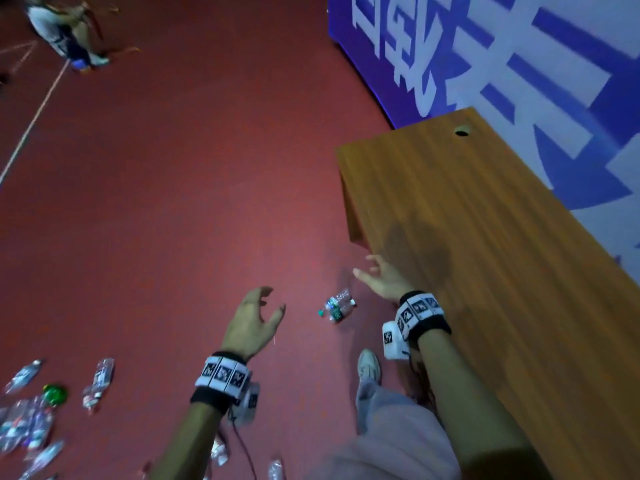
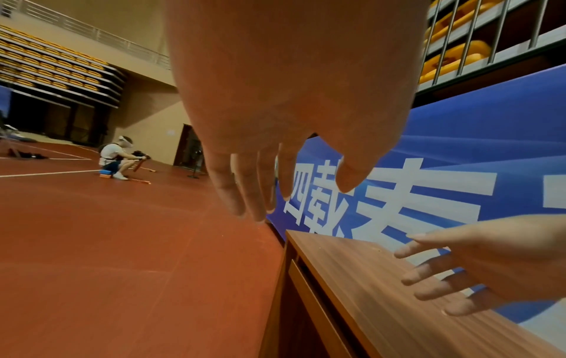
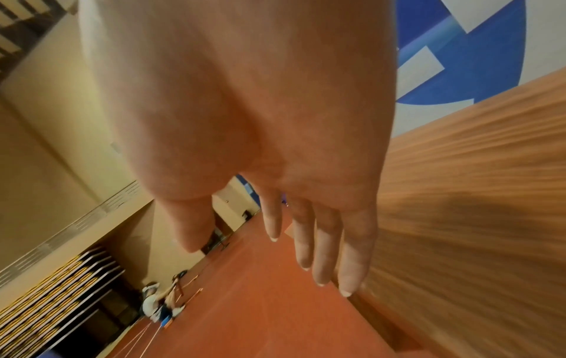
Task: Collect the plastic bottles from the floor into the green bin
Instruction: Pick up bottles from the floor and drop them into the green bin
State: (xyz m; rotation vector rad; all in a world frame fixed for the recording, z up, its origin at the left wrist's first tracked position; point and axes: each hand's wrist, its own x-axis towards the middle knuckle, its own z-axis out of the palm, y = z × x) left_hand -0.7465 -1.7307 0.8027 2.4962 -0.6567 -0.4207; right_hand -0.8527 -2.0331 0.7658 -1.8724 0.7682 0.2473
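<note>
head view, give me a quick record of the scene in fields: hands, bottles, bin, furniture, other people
left hand: left hand empty, fingers loosely curled, over the floor
right hand: right hand empty, fingers spread, at the wooden desk edge
nearest bottle: plastic bottle lying on the red floor between both hands
other bottles: pile of bottles at lower left
green bin: not in view
background: seated person far left; blue banner behind desk

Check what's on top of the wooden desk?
The desk top shows only a round cable hole and the right hand's shadow. The right forearm covers a strip of the near edge, unseen.
</note>
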